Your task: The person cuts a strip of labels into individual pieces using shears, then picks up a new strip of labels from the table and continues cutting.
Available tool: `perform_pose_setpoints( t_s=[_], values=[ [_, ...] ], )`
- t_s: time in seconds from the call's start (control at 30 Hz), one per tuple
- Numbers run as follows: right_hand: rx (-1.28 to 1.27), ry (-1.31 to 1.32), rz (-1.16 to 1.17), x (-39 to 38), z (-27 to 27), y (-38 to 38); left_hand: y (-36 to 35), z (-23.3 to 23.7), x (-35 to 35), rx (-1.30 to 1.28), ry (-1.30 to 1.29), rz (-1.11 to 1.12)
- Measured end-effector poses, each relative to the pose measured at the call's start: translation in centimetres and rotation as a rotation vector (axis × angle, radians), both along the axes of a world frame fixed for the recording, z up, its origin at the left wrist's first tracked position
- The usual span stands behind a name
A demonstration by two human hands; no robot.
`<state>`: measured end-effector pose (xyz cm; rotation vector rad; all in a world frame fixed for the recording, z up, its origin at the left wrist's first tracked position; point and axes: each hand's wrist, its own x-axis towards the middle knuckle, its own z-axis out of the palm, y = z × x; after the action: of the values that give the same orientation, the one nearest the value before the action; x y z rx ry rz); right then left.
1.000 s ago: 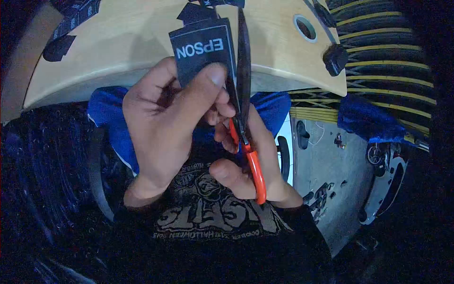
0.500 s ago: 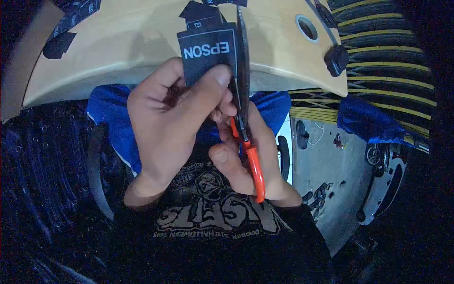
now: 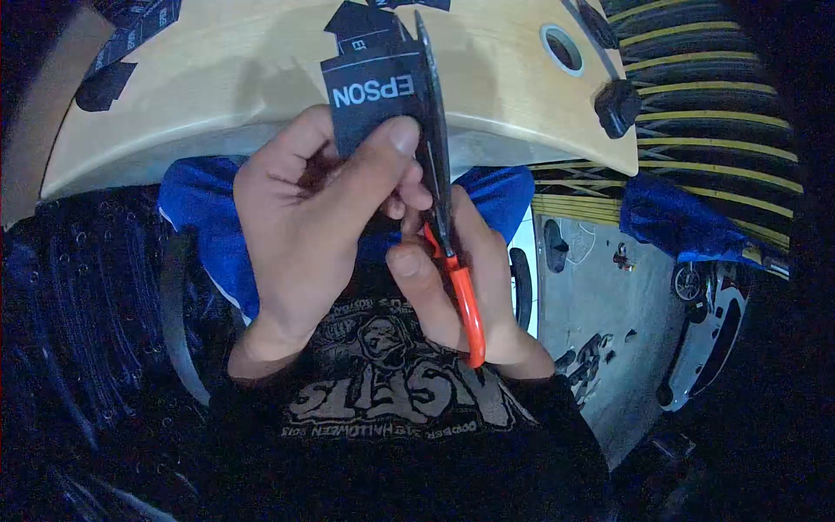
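My left hand (image 3: 300, 217) pinches a dark label (image 3: 370, 100) between thumb and fingers, with the thumb on top near its lower right corner. White "EPSON" lettering on the label appears upside down, and a thin pale line runs along its far edge. My right hand (image 3: 491, 283) is wrapped round a pair of scissors (image 3: 468, 309) with red-orange handles. Their long dark blades point away from me and lie along the label's right edge, close beside my left fingertips. Part of the right fingers is hidden behind the handles.
Beyond my hands is a pale wooden table (image 3: 513, 96) with a curved front edge. More dark printed pieces (image 3: 135, 39) lie at its far left, others (image 3: 361, 26) just behind the label. A tape roll (image 3: 563, 50) and a black knob (image 3: 617, 109) sit at the right.
The scissor blades have closed further along the label's right edge, and the pale line there no longer shows. Both hands have shifted slightly to the left.
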<state>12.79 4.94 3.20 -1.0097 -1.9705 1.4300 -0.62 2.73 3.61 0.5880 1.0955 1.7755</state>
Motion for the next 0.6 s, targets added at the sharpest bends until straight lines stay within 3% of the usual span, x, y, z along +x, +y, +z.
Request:
perform_pose_setpoints(
  t_s=[0.6],
  values=[
    [0.071,-0.214,-0.069,-0.5,0.7,-0.4,0.1,-0.4,-0.1,-0.009,-0.012,0.025]
  ],
)
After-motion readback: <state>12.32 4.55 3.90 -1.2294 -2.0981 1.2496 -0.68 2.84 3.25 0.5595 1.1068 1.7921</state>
